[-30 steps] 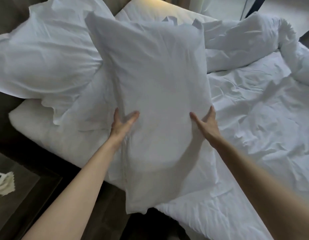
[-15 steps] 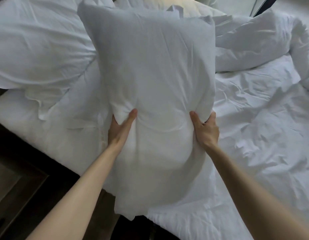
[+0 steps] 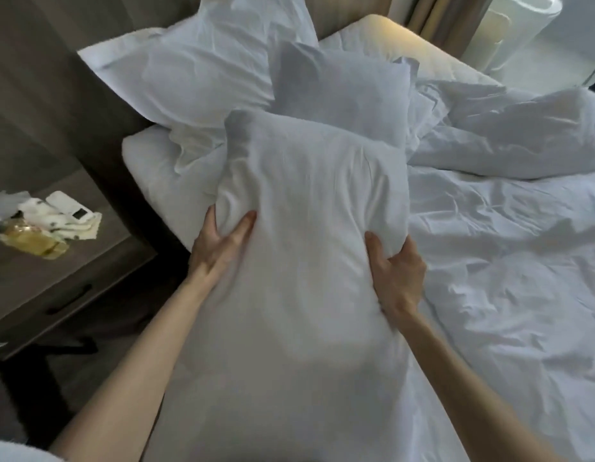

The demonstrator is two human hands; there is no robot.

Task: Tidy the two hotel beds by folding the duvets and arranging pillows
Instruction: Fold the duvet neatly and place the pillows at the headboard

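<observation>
I hold a large white pillow [image 3: 309, 228] upright in front of me over the near edge of the bed. My left hand [image 3: 219, 241] grips its left side, fingers pressed into the fabric. My right hand [image 3: 397, 275] clasps its right side, thumb on the front. Behind it a second white pillow [image 3: 342, 91] leans at the head of the bed. A third, flanged pillow [image 3: 196, 75] lies at the back left against the headboard. The crumpled white duvet [image 3: 522, 135] is bunched at the back right, on the wrinkled sheet [image 3: 509, 278].
A dark wooden nightstand [image 3: 66, 271] stands left of the bed, holding a white remote [image 3: 69, 206], a patterned cloth and a yellowish packet [image 3: 33, 241]. The dark headboard panel [image 3: 39, 78] rises behind it. Curtains [image 3: 439, 25] and a white chair [image 3: 519, 25] are at the far right.
The view has swung left and up, bringing the nightstand into sight. The pillow now sits lower against the bed's head, and both hands dig deeper into its sides.
</observation>
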